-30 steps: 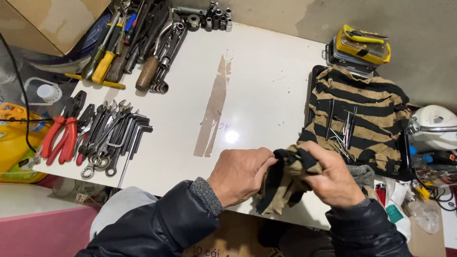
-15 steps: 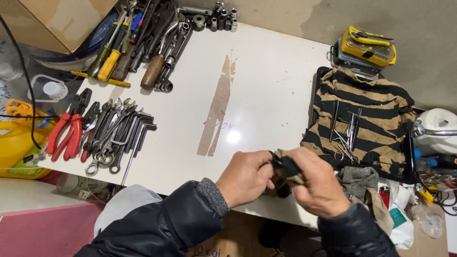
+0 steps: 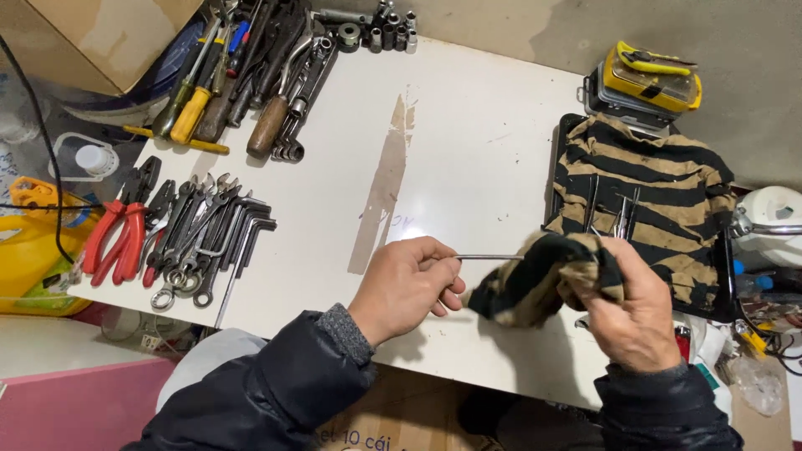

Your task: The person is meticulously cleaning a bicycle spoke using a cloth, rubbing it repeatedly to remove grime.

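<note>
A thin metal rod (image 3: 489, 257) hangs level just above the near edge of the white counter (image 3: 468, 142), held at both ends. The left hand (image 3: 409, 288) pinches its bare end between thumb and curled fingers; the right hand (image 3: 637, 313) is closed around a bunched striped rag (image 3: 541, 282), which wraps the rod's other end, so that tip is hidden. The rod looks stiff, light and smooth, likely slippery if oily, so the bare end by the left fingers is the surest place to grip. The rag is soft and limp and gives purchase where it is squeezed tight.

Just beyond the right hand lies a black tray (image 3: 558, 159) covered by a striped cloth (image 3: 643, 179) carrying several more slim metal pieces (image 3: 614, 209). A yellow case (image 3: 652, 77) sits behind it. Well to the left are wrenches and hex keys (image 3: 209, 238), red-handled pliers (image 3: 113, 230), and farther back screwdrivers and heavier tools (image 3: 251, 75) with sockets (image 3: 380, 29). The counter between them is bare apart from a brownish streak (image 3: 384, 179), so nothing crowds the rod.
</note>
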